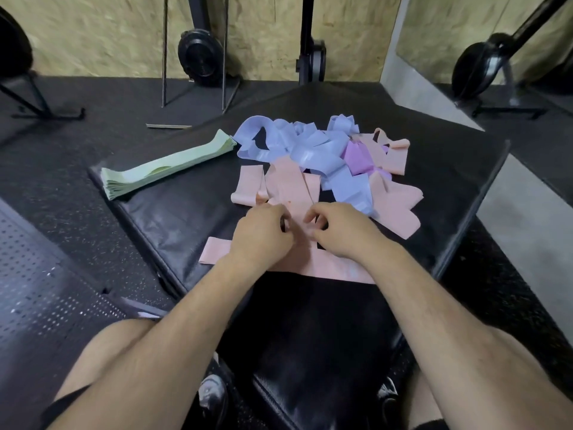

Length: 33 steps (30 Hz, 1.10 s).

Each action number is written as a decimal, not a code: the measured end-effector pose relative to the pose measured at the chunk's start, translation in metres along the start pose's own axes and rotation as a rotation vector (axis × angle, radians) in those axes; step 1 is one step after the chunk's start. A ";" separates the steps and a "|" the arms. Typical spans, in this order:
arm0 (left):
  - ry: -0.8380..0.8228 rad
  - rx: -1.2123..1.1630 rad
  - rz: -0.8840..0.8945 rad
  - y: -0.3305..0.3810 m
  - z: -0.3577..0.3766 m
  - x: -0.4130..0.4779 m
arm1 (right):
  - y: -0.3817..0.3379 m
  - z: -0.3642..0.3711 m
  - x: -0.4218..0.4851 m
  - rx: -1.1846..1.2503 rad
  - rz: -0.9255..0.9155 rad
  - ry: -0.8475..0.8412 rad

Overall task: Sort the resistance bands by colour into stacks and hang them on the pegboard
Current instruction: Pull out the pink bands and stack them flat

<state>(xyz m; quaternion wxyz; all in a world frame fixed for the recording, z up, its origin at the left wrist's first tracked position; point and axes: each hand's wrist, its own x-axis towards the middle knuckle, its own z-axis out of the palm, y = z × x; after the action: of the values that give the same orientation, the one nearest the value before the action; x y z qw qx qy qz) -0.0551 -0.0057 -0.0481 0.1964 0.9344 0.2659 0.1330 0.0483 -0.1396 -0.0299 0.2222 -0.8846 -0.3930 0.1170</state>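
Item 1: pink band (294, 209), centre-front of black pad (434, 187). Near end bunched btwn left hand (263, 234) and right hand (341, 231). Both hands' fingers curled, pinching the fabric at the tips. The rest runs away from the fingers toward the pile.
Item 2: flat pink strip (214, 251), crosswise under both wrists (layer count unclear).
Item 3: green stack (167, 166), neat, pad's left edge, well apart from hands.
Item 4: blue bands (310, 147) and purple band (356, 156), tangled w/ more pink behind the fingers.
Item 5: perforated black panel (46, 274), far left.
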 end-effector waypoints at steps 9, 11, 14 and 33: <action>-0.030 -0.542 -0.095 0.000 0.004 0.014 | 0.002 0.005 0.013 0.162 0.042 0.060; 0.017 -0.632 -0.109 0.004 0.000 0.016 | 0.002 0.003 0.013 0.189 0.033 0.101; 0.085 -0.733 -0.125 0.009 -0.004 0.019 | -0.001 -0.001 0.008 0.273 0.050 0.127; 0.093 -0.910 0.068 0.013 -0.020 0.006 | -0.008 -0.023 -0.008 0.815 0.009 0.222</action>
<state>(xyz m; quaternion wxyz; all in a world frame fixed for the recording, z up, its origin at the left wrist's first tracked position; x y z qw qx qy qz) -0.0520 -0.0065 -0.0242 0.5703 0.7543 0.1580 0.2842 0.0468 -0.1476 -0.0057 0.5942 -0.7333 -0.2845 0.1680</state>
